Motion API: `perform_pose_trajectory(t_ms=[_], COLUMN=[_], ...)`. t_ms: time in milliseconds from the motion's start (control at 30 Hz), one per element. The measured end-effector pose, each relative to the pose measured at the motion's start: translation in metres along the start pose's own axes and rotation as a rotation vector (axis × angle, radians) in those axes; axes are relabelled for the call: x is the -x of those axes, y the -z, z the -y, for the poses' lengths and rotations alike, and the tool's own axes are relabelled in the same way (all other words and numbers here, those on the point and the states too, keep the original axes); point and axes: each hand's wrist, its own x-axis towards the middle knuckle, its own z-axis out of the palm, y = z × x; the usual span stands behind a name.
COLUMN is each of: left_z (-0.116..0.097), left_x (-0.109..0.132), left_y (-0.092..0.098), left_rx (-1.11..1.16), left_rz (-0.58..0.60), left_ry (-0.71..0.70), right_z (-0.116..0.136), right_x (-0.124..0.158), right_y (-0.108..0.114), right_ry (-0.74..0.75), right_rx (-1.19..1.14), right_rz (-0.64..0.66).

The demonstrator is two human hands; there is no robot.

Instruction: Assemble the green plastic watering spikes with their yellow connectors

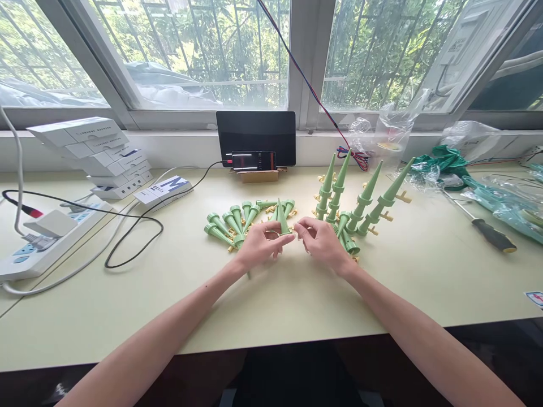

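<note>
My left hand (259, 244) is closed around the base of a green plastic watering spike (282, 216), whose tip points up. Just to its right, my right hand (320, 242) has thumb and fingertips pinched together close to the spike's base; what they hold, if anything, is hidden. Loose green spikes with yellow valves (218, 223) lie in a fan on the table behind and left of my left hand. Beyond my right hand, several spikes are stacked one into another in tall columns (365, 198), tips upward, with yellow valves sticking out sideways.
A phone (254, 161) leans before a dark tablet (257, 127) at the window. White boxes (102, 152), a power strip (55, 249) and a black cable (139, 217) occupy the left. On the right lie a screwdriver (492, 233) and plastic bags (504, 203).
</note>
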Motion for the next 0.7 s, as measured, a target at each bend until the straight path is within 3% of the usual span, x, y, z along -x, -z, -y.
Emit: perform_pose_trajectory(t_ms=[467,700], left_z=[-0.005,-0.005], left_x=[0.001,0.001], left_y=[0.005,0.006], left_rx=[0.051,0.023], left_rz=[0.029,0.054], left_ry=[0.041,0.065], right_z=[-0.008,-0.012], right_x=[-0.002,-0.002], right_y=[0.003,0.006], right_ry=[0.272,0.319], right_rx=[0.213,0.365], right_rz=[0.022,0.079])
